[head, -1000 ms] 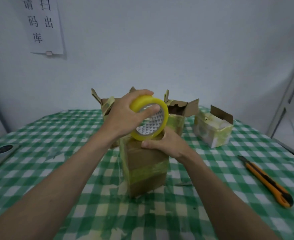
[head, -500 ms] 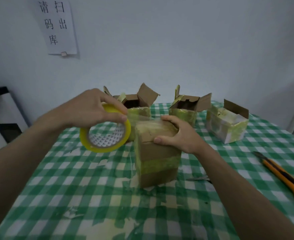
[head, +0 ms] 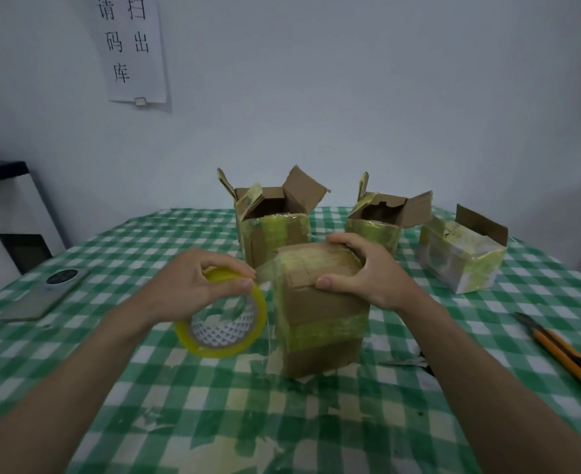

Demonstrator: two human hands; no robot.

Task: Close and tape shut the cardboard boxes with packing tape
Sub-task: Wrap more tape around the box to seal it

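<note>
A closed cardboard box (head: 320,323) stands upright in the middle of the checked table, banded with yellowish tape. My right hand (head: 371,271) grips its top right corner, thumb on the front flap. My left hand (head: 193,285) holds a yellow roll of packing tape (head: 224,319) just left of the box. A clear strip of tape runs from the roll to the box's top left edge and hangs down its left side.
Two open boxes (head: 272,220) (head: 381,217) stand behind, and a taped box (head: 460,254) with one flap up sits at the right. An orange utility knife (head: 569,357) lies at the right edge, a phone (head: 46,292) at the left. Tape scraps stick to the green checked tablecloth (head: 214,405).
My left hand has carried the tape roll from above the box down to its left side, pulling a strip of tape across the top. My right hand stays on the box.
</note>
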